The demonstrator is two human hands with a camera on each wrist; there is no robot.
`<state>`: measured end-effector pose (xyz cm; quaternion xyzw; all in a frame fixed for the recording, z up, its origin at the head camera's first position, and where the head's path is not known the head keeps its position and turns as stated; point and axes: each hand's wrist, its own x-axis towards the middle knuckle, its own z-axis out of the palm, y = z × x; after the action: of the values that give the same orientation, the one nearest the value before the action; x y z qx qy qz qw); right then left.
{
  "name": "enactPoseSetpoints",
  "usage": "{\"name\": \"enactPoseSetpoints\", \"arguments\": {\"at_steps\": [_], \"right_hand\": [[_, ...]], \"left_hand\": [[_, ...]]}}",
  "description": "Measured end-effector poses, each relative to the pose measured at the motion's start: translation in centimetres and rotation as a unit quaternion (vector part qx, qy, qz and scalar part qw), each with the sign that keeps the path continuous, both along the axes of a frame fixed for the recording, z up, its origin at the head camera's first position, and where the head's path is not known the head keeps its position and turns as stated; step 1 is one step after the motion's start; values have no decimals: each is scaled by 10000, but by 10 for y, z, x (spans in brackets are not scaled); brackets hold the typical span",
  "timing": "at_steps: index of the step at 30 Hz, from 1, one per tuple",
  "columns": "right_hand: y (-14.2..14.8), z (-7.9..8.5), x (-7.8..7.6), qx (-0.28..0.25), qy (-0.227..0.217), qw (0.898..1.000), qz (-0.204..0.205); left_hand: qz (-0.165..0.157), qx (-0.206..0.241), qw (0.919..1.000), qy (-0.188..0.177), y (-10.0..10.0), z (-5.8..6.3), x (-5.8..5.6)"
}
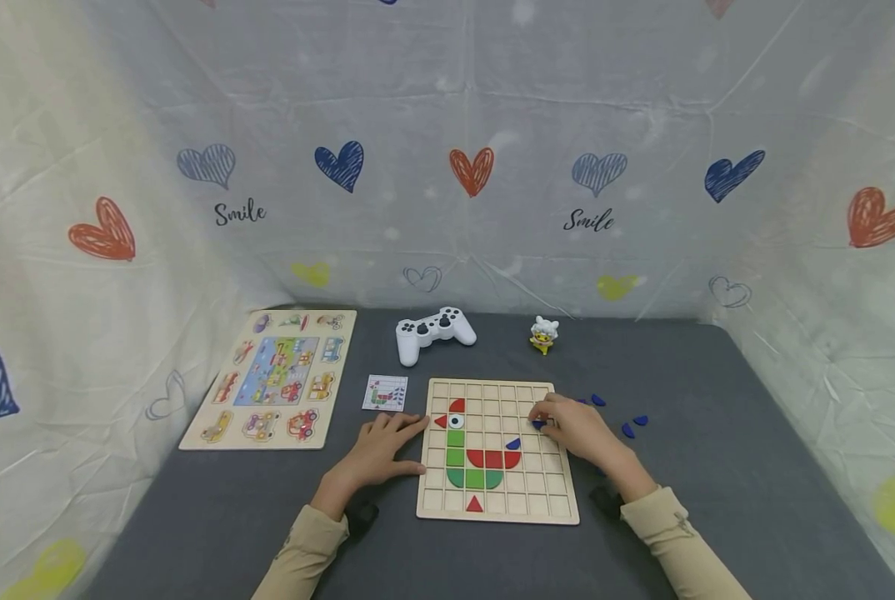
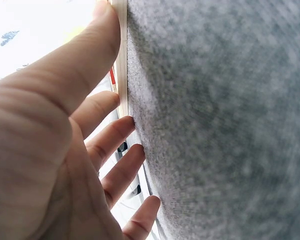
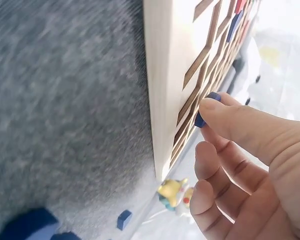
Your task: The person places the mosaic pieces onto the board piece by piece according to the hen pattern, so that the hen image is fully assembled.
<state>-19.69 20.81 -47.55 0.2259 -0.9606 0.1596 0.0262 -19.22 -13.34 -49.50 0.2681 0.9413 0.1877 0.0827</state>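
A wooden grid board [image 1: 447, 502] lies on the grey cloth, with red, green and white pieces forming a bird-like figure on it. One blue piece [image 1: 513, 443] rests on the board above the red row. My right hand [image 1: 578, 429] pinches another blue piece [image 3: 207, 110] between thumb and index finger over the board's right side. On the board's left edge, my left hand [image 1: 376, 454] rests with fingers spread and thumb touching the rim; the left wrist view shows those fingers [image 2: 122, 172] extended along the edge.
Several loose blue pieces [image 1: 627, 430] lie right of the board. A small pattern card [image 1: 385, 392] sits at its upper left. Farther off are a picture puzzle board [image 1: 267, 425], a white game controller [image 1: 434, 333] and a small yellow-and-white figurine [image 1: 543, 334].
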Motion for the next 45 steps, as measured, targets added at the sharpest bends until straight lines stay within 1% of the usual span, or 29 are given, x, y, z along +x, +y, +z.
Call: {"name": "enactPoseSetpoints", "arguments": {"at_steps": [4, 8, 17, 28, 34, 41, 45], "right_hand": [[-5, 0, -1, 27, -48, 9999, 102], [-8, 0, -2, -63, -114, 9996, 242], [-12, 2, -1, -263, -214, 9989, 327], [-11, 1, -2, -204, -285, 9991, 222], [-7, 0, -2, -244, -266, 9989, 297], [6, 0, -2, -212, -6, 9996, 175], [16, 3, -2, -136, -20, 9999, 28]], "left_hand": [[-16, -32, 10000, -14, 0, 1, 0], [-23, -25, 10000, -40, 0, 1, 0], [27, -27, 10000, -36, 1, 2, 0], [30, -51, 10000, -6, 1, 1, 0], [17, -20, 10000, -18, 1, 1, 0], [32, 9, 10000, -13, 1, 3, 0], [44, 25, 10000, -22, 1, 2, 1]]}}
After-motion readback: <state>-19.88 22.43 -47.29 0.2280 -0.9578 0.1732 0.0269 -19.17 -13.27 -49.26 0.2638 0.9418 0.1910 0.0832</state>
